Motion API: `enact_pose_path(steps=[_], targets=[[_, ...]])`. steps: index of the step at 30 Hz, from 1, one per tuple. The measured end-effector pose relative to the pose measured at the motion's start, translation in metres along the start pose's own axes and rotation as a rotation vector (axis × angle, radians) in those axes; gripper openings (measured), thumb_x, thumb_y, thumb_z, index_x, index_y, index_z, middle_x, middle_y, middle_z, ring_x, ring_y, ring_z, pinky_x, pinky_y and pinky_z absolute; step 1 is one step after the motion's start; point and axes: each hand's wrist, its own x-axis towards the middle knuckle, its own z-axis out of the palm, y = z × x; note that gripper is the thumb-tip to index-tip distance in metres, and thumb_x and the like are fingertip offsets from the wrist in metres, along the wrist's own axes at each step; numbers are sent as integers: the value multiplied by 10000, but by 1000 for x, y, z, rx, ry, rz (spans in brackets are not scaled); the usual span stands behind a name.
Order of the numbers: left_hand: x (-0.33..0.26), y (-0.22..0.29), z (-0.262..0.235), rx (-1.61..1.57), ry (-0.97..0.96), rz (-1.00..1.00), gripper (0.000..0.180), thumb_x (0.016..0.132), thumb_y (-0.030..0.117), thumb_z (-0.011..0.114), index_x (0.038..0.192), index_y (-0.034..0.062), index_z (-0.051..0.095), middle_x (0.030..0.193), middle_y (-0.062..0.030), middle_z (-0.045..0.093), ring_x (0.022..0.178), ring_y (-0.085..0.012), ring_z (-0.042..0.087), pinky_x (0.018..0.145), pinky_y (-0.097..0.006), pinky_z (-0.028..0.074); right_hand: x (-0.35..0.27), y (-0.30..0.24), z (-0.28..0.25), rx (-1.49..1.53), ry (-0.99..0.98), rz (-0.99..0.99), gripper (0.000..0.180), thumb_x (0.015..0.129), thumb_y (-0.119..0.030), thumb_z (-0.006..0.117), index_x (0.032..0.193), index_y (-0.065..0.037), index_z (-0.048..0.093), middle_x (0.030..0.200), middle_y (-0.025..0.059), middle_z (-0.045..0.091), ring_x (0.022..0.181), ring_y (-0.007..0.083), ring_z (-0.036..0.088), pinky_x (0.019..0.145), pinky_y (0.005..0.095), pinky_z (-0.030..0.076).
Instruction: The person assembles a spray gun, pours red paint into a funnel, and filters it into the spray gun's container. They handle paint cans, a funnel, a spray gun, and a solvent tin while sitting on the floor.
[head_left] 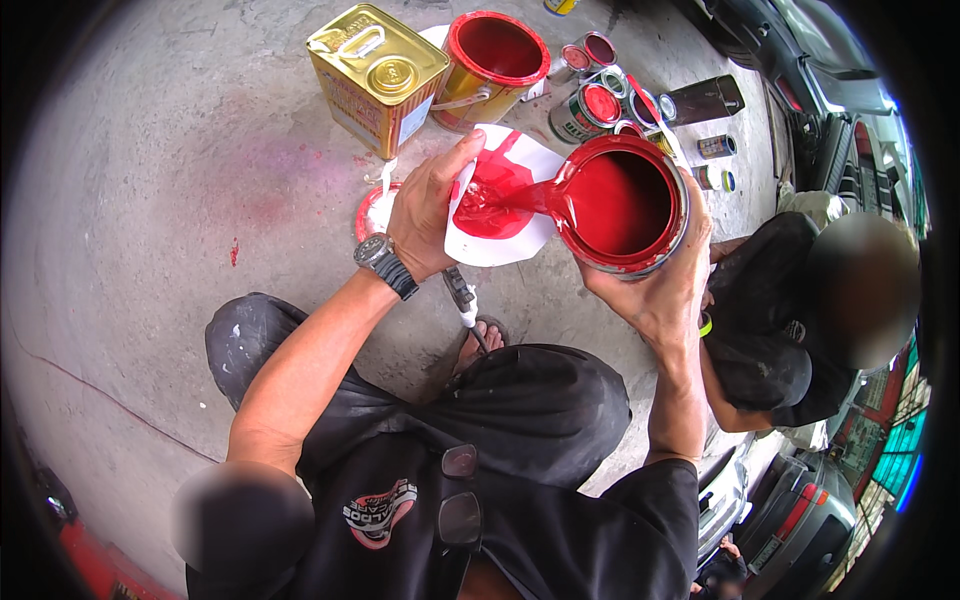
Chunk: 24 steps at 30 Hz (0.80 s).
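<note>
My right hand point(660, 290) grips an open paint can point(665, 255) from below and its right side, tilting it to the left. Red paint point(545, 198) streams over the rim into a white paper funnel point(500, 250), where it pools. That funnel is in my left hand point(425, 205), fingers closed on its left edge, thumb over the top. Beneath it a black handle-like part point(458, 288) with a white fitting and dark hose shows; the rest of it is hidden. A red-rimmed lid point(362, 215) lies on the floor behind my left wrist.
A gold square tin point(375, 75) and a large red-stained pail point(462, 110) stand ahead. Several small cans point(575, 125) and a dark bottle point(707, 100) cluster to their right. Another person point(760, 350) crouches close on my right. Cars point(800, 520) stand at the right rim.
</note>
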Motion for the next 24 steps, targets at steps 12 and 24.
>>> enact_pose_path(steps=[12, 24], targets=[[4, 4, -4, 9, 6, 20, 1113, 607, 280, 945, 1482, 103, 279, 1279, -146, 606, 1047, -304, 673, 876, -433, 560, -2, 0, 0, -5, 18, -4, 1176, 526, -230, 916, 1478, 48, 284, 1367, 256, 473, 1271, 424, 501, 1069, 486, 408], [7, 6, -5, 24, 15, 33, 1122, 611, 276, 943, 1490, 99, 269, 1252, -143, 621, 1035, -310, 675, 874, -432, 562, -1, -3, -2, -14, 19, -5, 1153, 505, -219, 922, 1449, 51, 316, 1337, 260, 493, 1247, 436, 508, 1052, 498, 413]])
